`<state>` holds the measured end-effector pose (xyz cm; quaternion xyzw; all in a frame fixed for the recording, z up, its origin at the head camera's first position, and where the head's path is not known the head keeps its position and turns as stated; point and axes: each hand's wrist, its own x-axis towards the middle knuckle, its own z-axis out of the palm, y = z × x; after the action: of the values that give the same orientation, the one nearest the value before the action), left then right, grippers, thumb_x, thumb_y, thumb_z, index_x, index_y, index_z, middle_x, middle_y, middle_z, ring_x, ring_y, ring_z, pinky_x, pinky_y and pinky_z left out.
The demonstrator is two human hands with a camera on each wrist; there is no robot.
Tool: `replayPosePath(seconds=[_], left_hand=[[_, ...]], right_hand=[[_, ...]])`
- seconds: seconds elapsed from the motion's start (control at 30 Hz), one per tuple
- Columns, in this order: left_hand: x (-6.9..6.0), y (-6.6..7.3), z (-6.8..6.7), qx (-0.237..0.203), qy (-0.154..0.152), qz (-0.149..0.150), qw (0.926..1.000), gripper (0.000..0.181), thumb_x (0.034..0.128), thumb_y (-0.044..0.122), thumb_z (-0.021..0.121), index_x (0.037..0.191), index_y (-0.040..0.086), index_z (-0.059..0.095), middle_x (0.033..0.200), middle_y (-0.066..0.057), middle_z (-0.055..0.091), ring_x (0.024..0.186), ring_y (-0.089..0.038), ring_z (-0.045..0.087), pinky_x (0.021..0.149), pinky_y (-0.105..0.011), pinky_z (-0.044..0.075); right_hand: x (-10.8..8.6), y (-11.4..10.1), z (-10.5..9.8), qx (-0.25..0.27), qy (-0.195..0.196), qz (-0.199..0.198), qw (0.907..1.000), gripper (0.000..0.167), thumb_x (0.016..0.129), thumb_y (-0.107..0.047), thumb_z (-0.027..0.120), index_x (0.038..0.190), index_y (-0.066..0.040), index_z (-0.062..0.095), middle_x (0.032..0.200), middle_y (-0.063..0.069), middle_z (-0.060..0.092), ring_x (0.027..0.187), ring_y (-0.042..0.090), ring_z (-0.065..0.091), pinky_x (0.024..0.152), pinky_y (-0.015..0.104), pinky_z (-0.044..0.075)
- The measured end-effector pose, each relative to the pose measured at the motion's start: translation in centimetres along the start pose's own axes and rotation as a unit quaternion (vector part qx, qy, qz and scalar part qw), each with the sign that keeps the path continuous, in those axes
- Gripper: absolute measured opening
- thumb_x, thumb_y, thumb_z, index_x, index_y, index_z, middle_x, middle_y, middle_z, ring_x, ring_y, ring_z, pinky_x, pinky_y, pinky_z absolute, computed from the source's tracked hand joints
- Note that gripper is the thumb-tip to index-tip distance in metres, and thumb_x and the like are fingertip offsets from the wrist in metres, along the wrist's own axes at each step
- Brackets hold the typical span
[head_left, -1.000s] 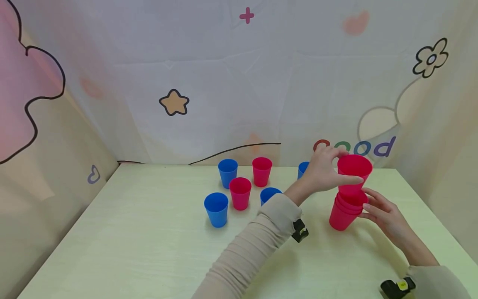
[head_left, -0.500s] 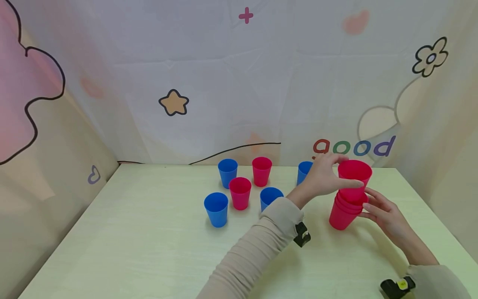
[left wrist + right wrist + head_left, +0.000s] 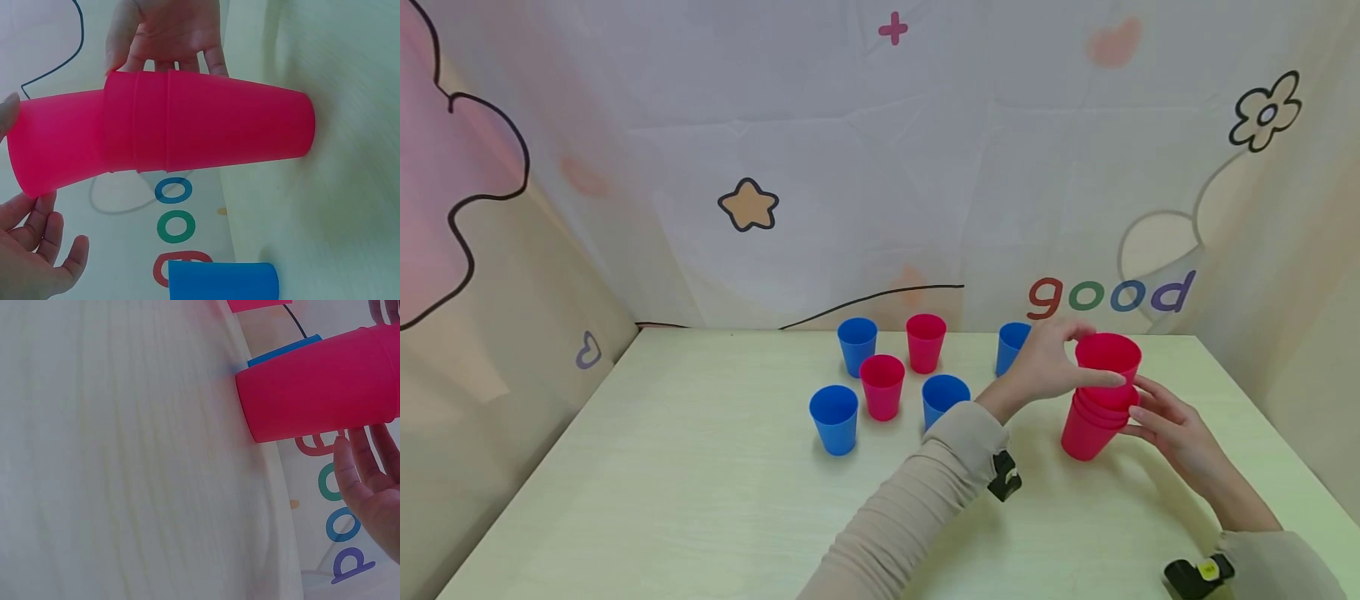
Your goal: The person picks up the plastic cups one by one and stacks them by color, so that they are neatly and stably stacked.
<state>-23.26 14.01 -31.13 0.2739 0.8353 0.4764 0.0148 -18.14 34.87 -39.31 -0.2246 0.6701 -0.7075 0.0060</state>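
Note:
My left hand [image 3: 1043, 365] pinches a red cup [image 3: 1107, 353] near its rim, thumb at the front and fingers behind. This cup's lower end sits inside the mouth of a stack of red cups [image 3: 1084, 437], slightly tilted against it in the left wrist view. Three rims show on the stack [image 3: 240, 120], which stands upright on the table. At the stack's right side, my right hand [image 3: 1176, 437] holds it near the rims, thumb in front and fingers partly hidden behind. In the right wrist view the stack [image 3: 312, 390] covers part of a blue cup.
Left of the stack stand blue cups [image 3: 857, 348] [image 3: 834, 423] [image 3: 944, 398] and two red cups [image 3: 926, 344] [image 3: 882, 388]. Another blue cup [image 3: 1012, 345] is partly behind my left hand. A printed curtain [image 3: 820, 208] backs the pale table [image 3: 685, 483].
My left hand has lowered the red cup deeper into the stack, shifting slightly left at the end. My right hand and the stack have stayed in place.

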Motion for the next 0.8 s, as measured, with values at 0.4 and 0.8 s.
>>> replayPosePath(seconds=[0.4,0.8], left_hand=[[0.0,-0.7,1.0,0.001,-0.019,-0.017,0.9997,0.063,0.0695,0.035,0.078,0.125,0.02,0.053,0.12,0.014,0.052,0.106,0.0,0.045,0.073,-0.016,0.045],[0.1,-1.8,2.2,-0.008,-0.026,-0.035,0.999,0.061,0.0696,0.031,0.078,0.125,0.022,0.054,0.116,0.015,0.054,0.103,0.0,0.046,0.069,-0.015,0.045]], right_hand=[[0.0,0.1,0.0,-0.002,-0.001,-0.003,1.0,0.047,0.095,0.002,0.037,0.133,-0.026,0.044,0.118,-0.01,0.054,0.1,0.004,0.057,0.079,0.022,0.048],[0.1,0.2,-0.2,-0.017,0.008,0.003,0.9998,0.047,0.094,0.003,0.039,0.131,-0.025,0.045,0.118,-0.011,0.054,0.099,0.004,0.057,0.078,0.022,0.049]])
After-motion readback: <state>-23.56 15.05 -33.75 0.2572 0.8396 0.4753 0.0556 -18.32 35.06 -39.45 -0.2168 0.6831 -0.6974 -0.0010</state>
